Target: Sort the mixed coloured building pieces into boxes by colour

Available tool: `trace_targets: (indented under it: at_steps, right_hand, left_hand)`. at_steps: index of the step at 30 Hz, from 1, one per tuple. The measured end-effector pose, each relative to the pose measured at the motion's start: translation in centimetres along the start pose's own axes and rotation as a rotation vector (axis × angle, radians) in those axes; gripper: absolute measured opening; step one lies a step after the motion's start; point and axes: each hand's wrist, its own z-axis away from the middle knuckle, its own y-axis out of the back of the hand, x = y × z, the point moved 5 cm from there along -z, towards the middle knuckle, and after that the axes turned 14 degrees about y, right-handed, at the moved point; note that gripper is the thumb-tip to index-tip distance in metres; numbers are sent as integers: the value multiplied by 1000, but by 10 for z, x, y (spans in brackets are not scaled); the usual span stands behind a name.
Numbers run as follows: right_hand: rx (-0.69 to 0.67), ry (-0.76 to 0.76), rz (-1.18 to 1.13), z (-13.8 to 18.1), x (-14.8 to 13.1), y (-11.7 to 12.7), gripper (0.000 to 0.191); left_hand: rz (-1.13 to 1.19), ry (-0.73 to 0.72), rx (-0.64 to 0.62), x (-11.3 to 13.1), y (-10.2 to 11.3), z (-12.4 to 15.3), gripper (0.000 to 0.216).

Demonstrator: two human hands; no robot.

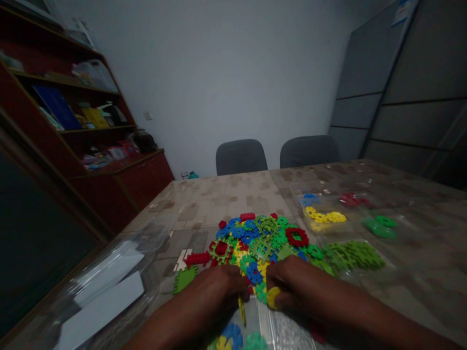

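Here, the right hand point(288, 284) is seen clenched on a yellow disc point(273, 297), which is pinched at the fingertips right at the near edge of a heap of toy pieces. The left hand point(219, 288) is curled just beside it, knuckles up. A thin yellow piece point(242, 309) is seen edge-on directly beneath its fingers, but whether it is gripped cannot be told.

Under both wrists a clear tray point(280, 330) is laid on the counter point(226, 194), and a blue piece point(233, 334) and a green piece point(255, 342) are seen near its left edge. Just beyond the fingers the pile of toothed pieces point(255, 238) is spread, with blue, green, yellow and red mixed together. A red ring point(296, 236) is set at its right side and a red bar point(197, 258) at its left edge. A flat light-green piece point(184, 278) is left lying a little apart, nearer the left hand.

To the right of the pile, light-green lattice pieces point(355, 254) are gathered together. Farther back, yellow pieces point(324, 217), blue pieces point(310, 198), red pieces point(352, 199) and dark-green pieces point(379, 226) are kept apart by colour in clear containers.

At the left, a clear box point(109, 287) holding white cards is placed near the counter's edge. Across the counter two grey chairs point(241, 156) are drawn up. Dark red shelves point(91, 126) are seen against the left wall and grey panels point(412, 82) at the right.
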Motion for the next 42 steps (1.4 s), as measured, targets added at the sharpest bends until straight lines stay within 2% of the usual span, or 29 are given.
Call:
trace_targets:
  at_steps: [3, 10, 14, 19, 25, 30, 34, 37, 42]
  right_hand:
    - [45, 5, -148, -2, -1, -6, 13]
    - [175, -28, -354, -11, -4, -10, 17]
    - [278, 28, -460, -13, -3, -12, 11]
    - [340, 20, -627, -17, 0, -19, 15]
    - [405, 26, -639, -21, 4, -19, 18]
    - [415, -11, -864, -22, 13, -27, 30]
    - [450, -36, -911, -22, 15, -26, 38]
    - [407, -46, -923, -24, 12, -30, 40]
    - [328, 97, -898, -26, -2, -33, 35]
  left_hand:
    - [25, -1, 37, 0, 4, 0, 17]
    - [309, -95, 165, 8, 12, 1, 10]
    - [445, -73, 237, 10, 15, -2, 8]
    - [615, -2, 267, 9, 16, -5, 9]
    - [625, -7, 315, 9, 19, -2, 22]
    - [621, 70, 441, 1, 14, -4, 31]
    - [549, -30, 484, 6, 11, 1, 41]
    - [493, -123, 471, 15, 11, 7, 46]
    - [470, -145, 398, 24, 7, 12, 50]
